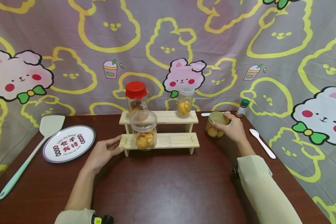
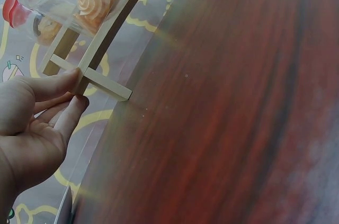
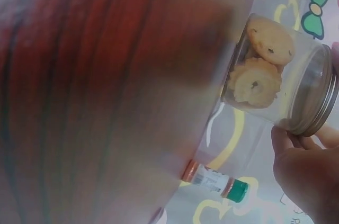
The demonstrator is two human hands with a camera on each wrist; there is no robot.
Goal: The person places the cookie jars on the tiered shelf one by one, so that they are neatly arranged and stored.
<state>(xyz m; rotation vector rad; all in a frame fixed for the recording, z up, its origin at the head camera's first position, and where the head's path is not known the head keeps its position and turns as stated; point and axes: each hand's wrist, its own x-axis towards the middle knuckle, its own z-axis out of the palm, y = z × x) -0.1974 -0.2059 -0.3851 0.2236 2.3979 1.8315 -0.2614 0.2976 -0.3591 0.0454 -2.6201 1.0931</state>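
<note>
My left hand (image 1: pixel 103 155) pinches the left end of the lower step of a two-step wooden rack (image 1: pixel 173 140), thumb and fingers on either side of the board in the left wrist view. With my right hand (image 1: pixel 233 130) I hold a gold-lidded jar (image 3: pixel 265 75) of cookies by its lid, to the right of the rack; its base appears to be on the table. A clear-lidded jar (image 1: pixel 145 133) of swirled cookies stands on the lower step. On the upper step are a red-lidded jar (image 1: pixel 136 96) at left and a slim clear jar (image 1: pixel 185 104) with yellow-orange pieces at right.
At left lie an oval plate (image 1: pixel 68 143) with red lettering and a pale green spatula (image 1: pixel 30 158). A green-capped spice bottle (image 1: pixel 242 109), a white spoon (image 1: pixel 262 143) and a white-handled fork (image 1: pixel 205 114) are at right. A patterned curtain (image 1: pixel 145 37) hangs behind the table.
</note>
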